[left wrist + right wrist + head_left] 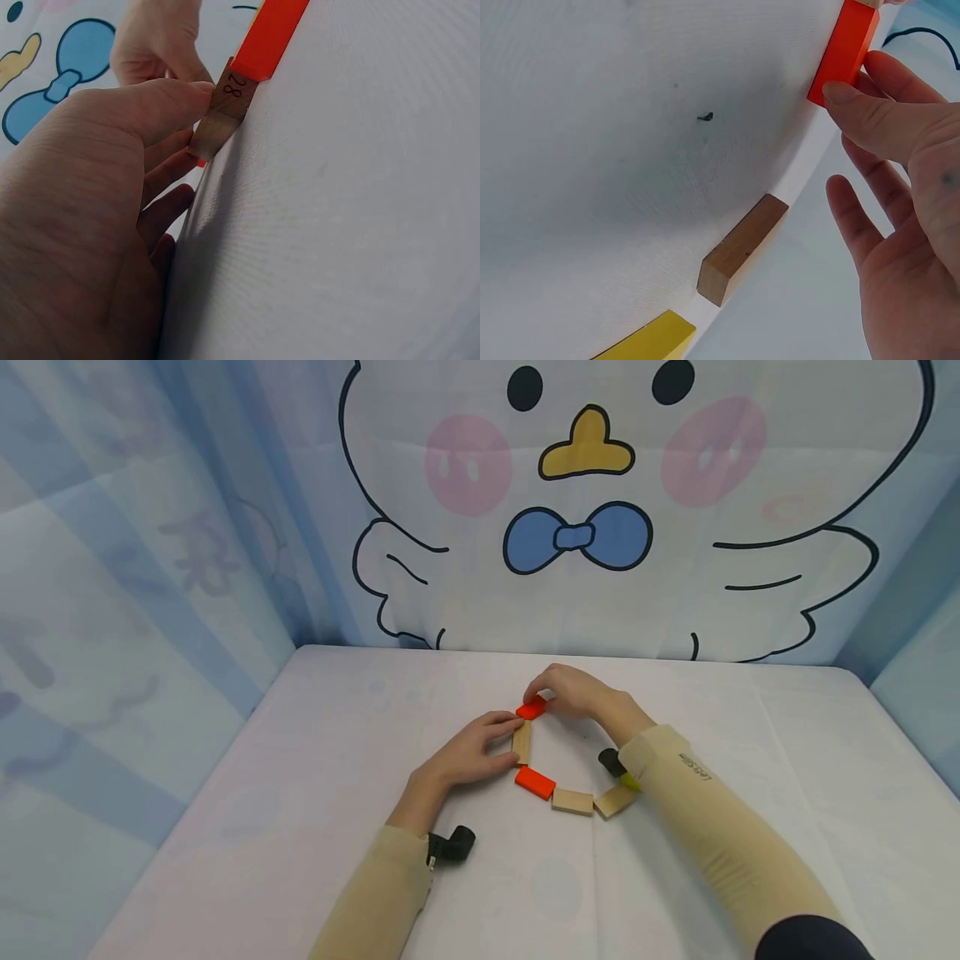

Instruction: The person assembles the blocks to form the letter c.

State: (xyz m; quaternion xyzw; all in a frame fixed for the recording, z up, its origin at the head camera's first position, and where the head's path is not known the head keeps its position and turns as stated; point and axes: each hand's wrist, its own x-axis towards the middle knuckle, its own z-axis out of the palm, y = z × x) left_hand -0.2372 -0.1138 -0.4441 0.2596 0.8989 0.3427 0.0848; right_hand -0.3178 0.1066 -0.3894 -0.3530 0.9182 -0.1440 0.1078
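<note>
My right hand (573, 693) pinches a red block (531, 708) between thumb and fingers, at the far end of a curved row of blocks on the table. Touching that block's near end is a plain wooden block (521, 743), which my left hand (472, 752) holds with the thumb at its near end and fingers by its far end. In the left wrist view this wooden block (231, 90) bears a handwritten mark like "28". A second red block (536, 782) comes after it, then two plain wooden blocks (573, 802) and a yellow block (630, 782), partly hidden by the right sleeve.
A white cloth covers the table (300, 793). Behind it hangs a curtain (585, 610) with a cartoon figure. Both wrists wear black cameras (453, 845). In the right wrist view, a wooden block (742, 251) and the yellow block (652, 339) lie apart from the right hand.
</note>
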